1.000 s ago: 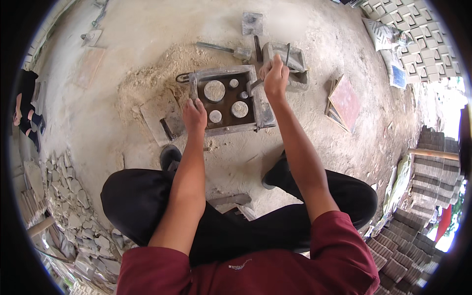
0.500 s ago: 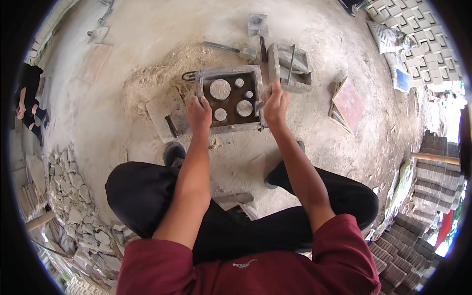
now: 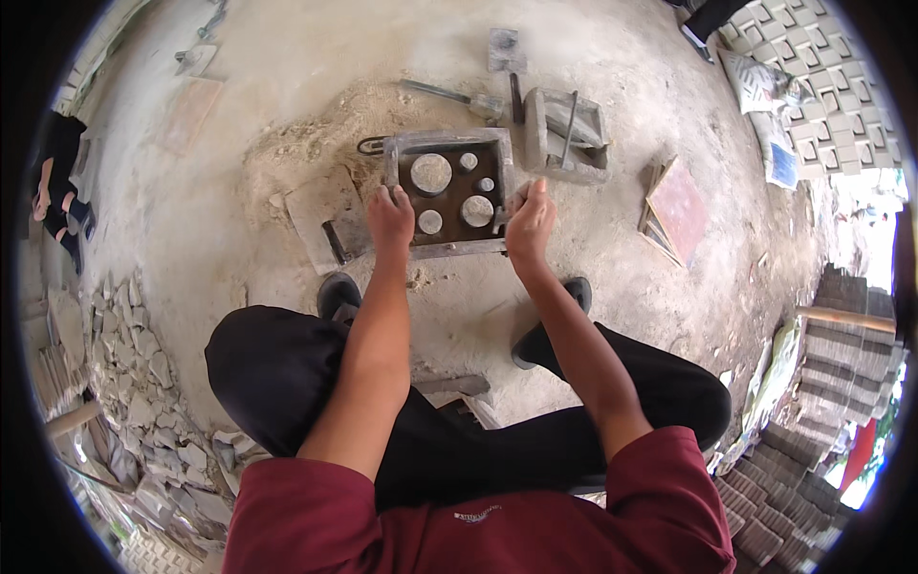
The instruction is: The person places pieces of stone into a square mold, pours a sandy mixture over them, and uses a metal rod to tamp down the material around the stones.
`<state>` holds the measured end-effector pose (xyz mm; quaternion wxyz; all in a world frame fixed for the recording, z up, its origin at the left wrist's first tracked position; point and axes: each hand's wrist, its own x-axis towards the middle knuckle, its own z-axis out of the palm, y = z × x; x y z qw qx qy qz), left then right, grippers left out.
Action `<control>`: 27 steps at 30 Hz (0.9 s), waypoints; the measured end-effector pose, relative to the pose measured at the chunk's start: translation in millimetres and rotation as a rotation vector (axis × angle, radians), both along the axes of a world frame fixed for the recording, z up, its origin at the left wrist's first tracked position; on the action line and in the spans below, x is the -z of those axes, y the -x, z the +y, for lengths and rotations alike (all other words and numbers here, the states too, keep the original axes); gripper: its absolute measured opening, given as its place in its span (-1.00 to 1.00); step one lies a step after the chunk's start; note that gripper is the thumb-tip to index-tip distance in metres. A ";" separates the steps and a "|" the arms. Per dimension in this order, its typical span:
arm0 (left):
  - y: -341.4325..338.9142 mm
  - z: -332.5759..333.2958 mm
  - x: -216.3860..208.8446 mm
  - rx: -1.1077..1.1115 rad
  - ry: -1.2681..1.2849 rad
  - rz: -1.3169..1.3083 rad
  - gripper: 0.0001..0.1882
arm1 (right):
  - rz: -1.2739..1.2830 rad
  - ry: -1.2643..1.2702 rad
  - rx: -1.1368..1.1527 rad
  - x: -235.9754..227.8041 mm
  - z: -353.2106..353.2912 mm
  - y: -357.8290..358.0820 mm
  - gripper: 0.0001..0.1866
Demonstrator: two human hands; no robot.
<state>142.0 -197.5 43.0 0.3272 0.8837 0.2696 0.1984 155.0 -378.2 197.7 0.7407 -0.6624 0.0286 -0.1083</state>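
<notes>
Left hand (image 3: pixel 390 220) is clasping the box frame (image 3: pixel 449 140), which is sitting between both hands, pale discs (image 3: pixel 431 174) showing inside; right hand (image 3: pixel 531 225) is curling at the right edge, grasp unclear; just beyond, a grey tray (image 3: pixel 574 172) is lying.

Rectangular frame (image 3: pixel 449 252), grey and worn, lay flat on the floor (image 3: pixel 598 244), open side up, with its long sides running left to right. Inside, a dark brown bed (image 3: pixel 453 216) surrounded five pale round discs of differing size, all set apart: largest disc (image 3: pixel 431 174) at upper left, next largest (image 3: pixel 477 211) at lower right, a smaller one (image 3: pixel 430 222) at lower left, two small ones (image 3: pixel 469 162) towards the upper right. Narrow grey piece (image 3: pixel 499 221) showed at the right wall, mostly covered; shape unclear.
</notes>
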 end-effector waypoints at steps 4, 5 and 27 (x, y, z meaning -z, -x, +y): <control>4.1 5.0 3.0 -0.017 -0.017 0.004 -0.59 | 0.133 0.133 -0.135 -3.6 7.5 -2.9 -0.37; 1.5 1.1 -3.2 -0.012 -0.012 0.017 -0.59 | -0.059 0.204 -0.039 0.1 10.7 -0.1 -0.38; 2.1 8.1 2.8 0.021 0.201 0.024 -0.57 | -0.053 -0.008 -0.377 16.4 9.2 -11.8 -0.46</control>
